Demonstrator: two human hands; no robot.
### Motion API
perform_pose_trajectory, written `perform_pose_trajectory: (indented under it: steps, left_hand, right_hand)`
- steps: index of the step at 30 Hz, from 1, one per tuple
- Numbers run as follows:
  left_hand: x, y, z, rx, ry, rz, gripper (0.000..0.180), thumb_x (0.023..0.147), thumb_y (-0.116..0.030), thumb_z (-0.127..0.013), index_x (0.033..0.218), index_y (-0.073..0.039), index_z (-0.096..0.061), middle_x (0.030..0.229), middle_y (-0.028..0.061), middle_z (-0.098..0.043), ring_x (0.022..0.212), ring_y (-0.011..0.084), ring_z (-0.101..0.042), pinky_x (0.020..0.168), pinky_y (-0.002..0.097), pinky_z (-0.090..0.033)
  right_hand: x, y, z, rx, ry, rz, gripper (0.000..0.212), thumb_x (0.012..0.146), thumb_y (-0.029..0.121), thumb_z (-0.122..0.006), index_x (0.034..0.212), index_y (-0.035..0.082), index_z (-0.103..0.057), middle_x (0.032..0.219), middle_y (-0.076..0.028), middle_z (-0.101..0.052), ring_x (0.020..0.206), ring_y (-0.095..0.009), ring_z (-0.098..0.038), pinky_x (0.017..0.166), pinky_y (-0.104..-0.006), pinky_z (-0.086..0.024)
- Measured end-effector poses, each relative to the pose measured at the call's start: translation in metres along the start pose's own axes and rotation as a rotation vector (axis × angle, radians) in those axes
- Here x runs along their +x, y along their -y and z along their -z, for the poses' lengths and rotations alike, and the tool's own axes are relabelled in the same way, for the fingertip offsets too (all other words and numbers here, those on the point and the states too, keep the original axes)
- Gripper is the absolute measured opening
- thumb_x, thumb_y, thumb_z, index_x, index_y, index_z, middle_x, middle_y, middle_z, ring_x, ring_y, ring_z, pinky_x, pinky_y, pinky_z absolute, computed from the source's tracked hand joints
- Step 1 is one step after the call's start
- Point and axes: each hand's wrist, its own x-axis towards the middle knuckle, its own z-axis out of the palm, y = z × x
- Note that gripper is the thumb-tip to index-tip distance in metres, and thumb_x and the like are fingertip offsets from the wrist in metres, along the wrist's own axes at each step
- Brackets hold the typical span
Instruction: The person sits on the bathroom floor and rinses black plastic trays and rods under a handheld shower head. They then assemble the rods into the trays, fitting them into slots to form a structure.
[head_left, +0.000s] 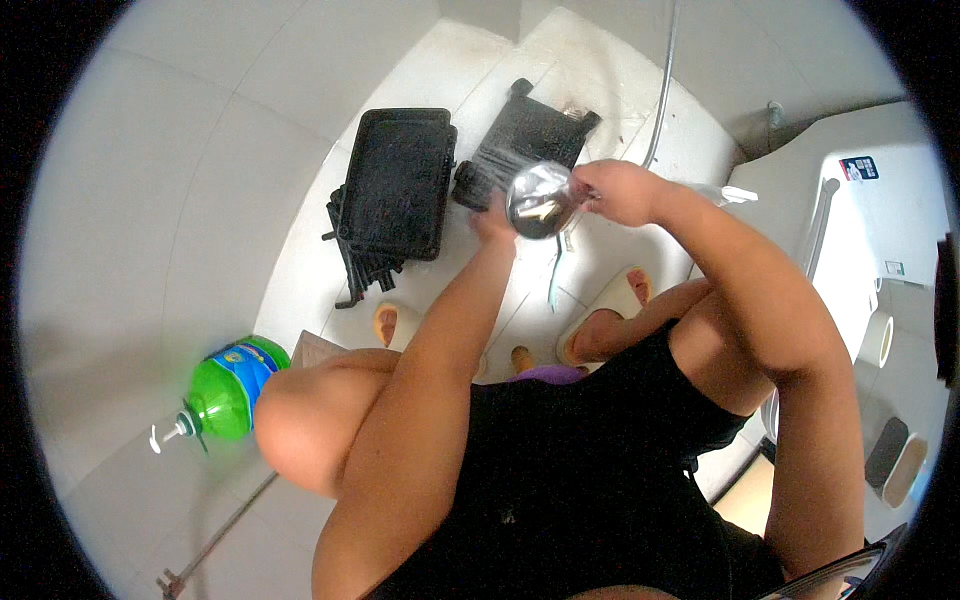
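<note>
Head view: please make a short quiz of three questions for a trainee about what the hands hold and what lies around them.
1. True or false: both hands are at the shiny metal cup.
2. Which thing lies on the floor directly left of the grill?
A. a black tray
B. a red bucket
C. a blue towel
3. Fill in: the green pump bottle stands by the person's ______ knee.

Key:
1. True. The left hand touches the cup's side and the right hand grips it from the other side.
2. A, the black tray.
3. Left.
</note>
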Motion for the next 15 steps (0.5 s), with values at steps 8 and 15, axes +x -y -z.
perform_pose_trajectory:
  steps: [8,15]
  left_hand:
    - [-0.007,-0.023,-0.01,0.074,0.005,0.025,0.057,0.092,-0.04,-0.079,0.129,0.002,-0.064,0.126,0.0117,-0.069,0.11,0.0268,-0.065,0.096,0.0381,-0.05]
    - [-0.026,-0.062,-0.027,-0.296,0.245,0.105,0.058,0.091,-0.034,-0.079,0.131,0.003,-0.061,0.126,0.0133,-0.067,0.111,0.027,-0.065,0.099,0.041,-0.05]
  right_hand:
    - [-0.004,0.004,-0.003,0.059,0.184,0.027,0.022,0.087,0.016,-0.074,0.105,0.009,-0.064,0.101,-0.013,-0.069,0.099,-0.035,-0.067,0.085,-0.0463,-0.051]
    - [-0.009,0.006,0.012,-0.161,0.1,-0.172,0.023,0.086,0.02,-0.071,0.107,0.012,-0.067,0.105,-0.014,-0.072,0.102,-0.036,-0.069,0.084,-0.0493,-0.054]
